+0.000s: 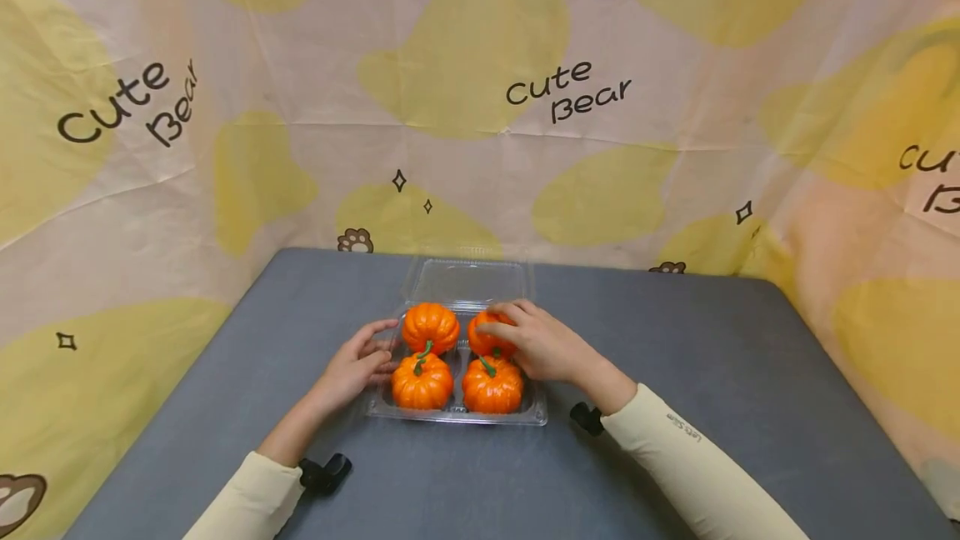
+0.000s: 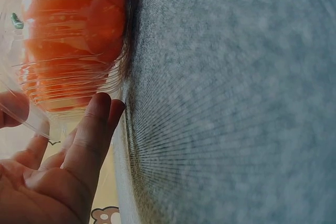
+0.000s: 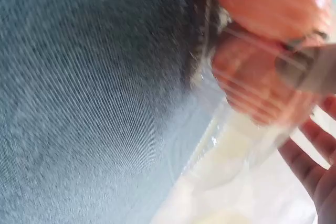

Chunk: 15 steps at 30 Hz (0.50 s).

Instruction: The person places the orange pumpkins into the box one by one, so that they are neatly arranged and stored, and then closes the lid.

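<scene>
Small orange pumpkins with green stems sit in a clear plastic clamshell box (image 1: pixel 453 417), two in the back row and two in front. My right hand (image 1: pixel 542 346) reaches over the back right pumpkin (image 1: pixel 486 342), its thumb (image 3: pixel 302 70) overlapping the pumpkin in the right wrist view and its fingers spread beyond. Just in front of it lies the front right pumpkin (image 1: pixel 492 388). My left hand (image 1: pixel 352 369) is at the box's left side, loosely extended fingertips (image 2: pixel 98 104) right at the ribbed wall. Beside that wall are the back left pumpkin (image 1: pixel 431 326) and front left pumpkin (image 1: pixel 422 386).
The box's transparent lid (image 1: pixel 471 280) is folded back behind it. Under everything is a grey table (image 1: pixel 675 340), backed by a patterned cloth (image 1: pixel 465 48) printed with "Cute Bear". Black wrist mounts, left (image 1: pixel 326 473) and right (image 1: pixel 586 418), stick out near the sleeve cuffs.
</scene>
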Each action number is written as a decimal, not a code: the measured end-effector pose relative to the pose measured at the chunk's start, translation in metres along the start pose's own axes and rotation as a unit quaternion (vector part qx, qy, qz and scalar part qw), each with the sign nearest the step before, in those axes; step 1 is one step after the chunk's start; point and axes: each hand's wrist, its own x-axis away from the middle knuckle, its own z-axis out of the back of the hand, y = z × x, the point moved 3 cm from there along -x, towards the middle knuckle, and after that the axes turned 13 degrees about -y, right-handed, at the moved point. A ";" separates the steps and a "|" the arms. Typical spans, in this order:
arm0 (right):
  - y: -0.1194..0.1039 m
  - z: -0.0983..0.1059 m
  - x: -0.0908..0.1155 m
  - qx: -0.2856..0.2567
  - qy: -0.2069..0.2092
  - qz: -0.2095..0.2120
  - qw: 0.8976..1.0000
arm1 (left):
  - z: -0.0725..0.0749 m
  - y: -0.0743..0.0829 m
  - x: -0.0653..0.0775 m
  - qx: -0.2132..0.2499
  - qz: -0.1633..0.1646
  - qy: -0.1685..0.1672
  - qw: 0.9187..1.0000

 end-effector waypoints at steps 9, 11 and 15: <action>0.039 0.006 0.014 -0.206 0.113 -0.158 0.959 | -0.001 0.001 0.003 0.000 0.001 0.002 1.000; 0.050 0.002 0.018 -0.273 0.137 -0.212 0.928 | -0.001 0.001 0.002 -0.001 0.001 0.003 1.000; 0.066 -0.006 0.022 -0.380 0.161 -0.273 0.869 | -0.001 0.001 0.001 0.001 0.001 0.003 1.000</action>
